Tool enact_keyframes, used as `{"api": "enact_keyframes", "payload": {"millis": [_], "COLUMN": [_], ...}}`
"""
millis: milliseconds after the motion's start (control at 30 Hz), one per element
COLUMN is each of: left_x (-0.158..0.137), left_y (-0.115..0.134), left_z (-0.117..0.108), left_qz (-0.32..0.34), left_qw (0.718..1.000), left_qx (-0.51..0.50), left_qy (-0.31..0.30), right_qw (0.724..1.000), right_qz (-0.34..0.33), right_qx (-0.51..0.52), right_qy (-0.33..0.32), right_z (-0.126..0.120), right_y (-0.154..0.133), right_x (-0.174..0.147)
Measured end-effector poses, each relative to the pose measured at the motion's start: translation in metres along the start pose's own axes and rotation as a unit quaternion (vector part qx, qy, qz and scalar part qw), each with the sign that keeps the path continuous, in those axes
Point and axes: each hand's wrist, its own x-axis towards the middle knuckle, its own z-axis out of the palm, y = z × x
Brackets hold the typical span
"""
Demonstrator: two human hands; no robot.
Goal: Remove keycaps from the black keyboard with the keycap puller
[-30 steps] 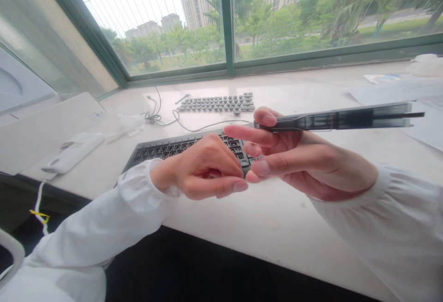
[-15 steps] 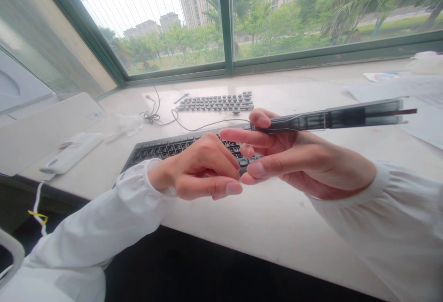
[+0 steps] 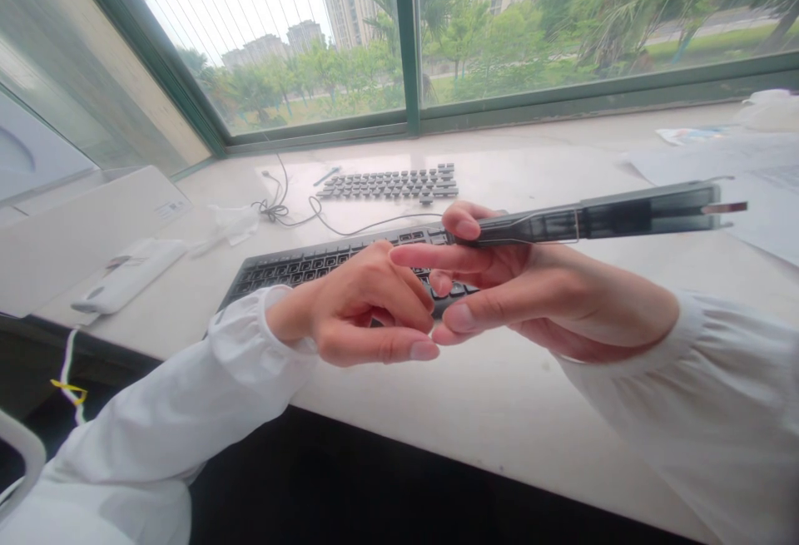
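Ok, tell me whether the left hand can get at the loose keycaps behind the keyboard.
Probably yes: the left hand must pass over the keyboard and a thin cable to the loose keycaps, but both lie low. The right hand crowds one side; the other looks free.

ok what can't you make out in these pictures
In the head view:
Black rectangular keyboard: partly hidden behind bare left hand and bare right hand.
Whether the left hand grips anything: hidden by its own curl.
White paper sheets: print blurred, right side cut off by picture edge.
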Motion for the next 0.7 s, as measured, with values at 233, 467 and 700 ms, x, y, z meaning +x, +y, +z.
{"api": "enact_keyframes", "payload": {"millis": [233, 467, 700], "left_x": [0.0001, 0.0007, -0.0012], "left_y": [0.0011, -0.0003, -0.0008], "left_z": [0.0008, 0.0006, 0.0003], "left_qz": [-0.002, 0.003, -0.005], "left_qw": [1.000, 1.000, 1.000], "left_qx": [0.002, 0.002, 0.011], "left_qy": [-0.001, -0.003, -0.008], "right_qw": [1.000, 1.000, 0.999], "right_qz": [0.010, 0.007, 0.001], "right_qx": [0.005, 0.027, 0.051], "right_qy": [-0.005, -0.005, -0.014], "right_z": [-0.0011, -0.0010, 0.0005], "right_y": [0.0009, 0.0009, -0.0001], "right_x": [-0.0002, 0.0000, 0.0003]}}
